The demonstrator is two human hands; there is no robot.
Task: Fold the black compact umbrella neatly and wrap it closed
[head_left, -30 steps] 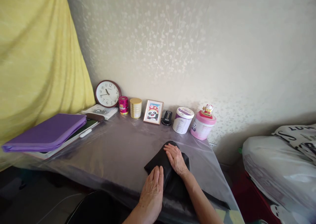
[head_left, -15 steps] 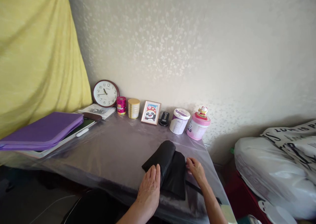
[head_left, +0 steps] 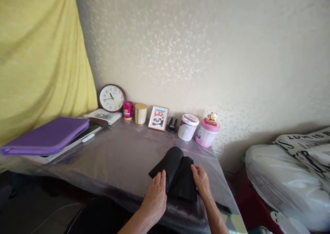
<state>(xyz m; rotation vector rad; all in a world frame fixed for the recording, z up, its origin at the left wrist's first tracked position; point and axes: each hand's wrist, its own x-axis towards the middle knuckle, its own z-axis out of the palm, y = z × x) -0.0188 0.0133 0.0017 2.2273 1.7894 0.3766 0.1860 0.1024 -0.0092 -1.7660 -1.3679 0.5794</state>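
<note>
While both hands rest on black cloth point(head_left: 177, 172), cloth lies folded on desk point(head_left: 121, 151), lower centre of frame, near front edge. Left hand point(head_left: 154, 197): flat, fingers point(head_left: 162, 179) straight and together, pressing cloth's left part, gripping nothing. Right hand point(head_left: 201, 183): at cloth's right edge, fingers point(head_left: 195, 170) slightly bent, touching fabric; cannot tell whether they pinch edge. Along wall at back of desk: clock point(head_left: 111, 97), red tin point(head_left: 128, 110), gold tin point(head_left: 141, 113), picture frame point(head_left: 158, 118), white tub point(head_left: 188, 127), pink jar point(head_left: 207, 134). Purple folder point(head_left: 47, 136) at left of frame, well apart from cloth.
</note>
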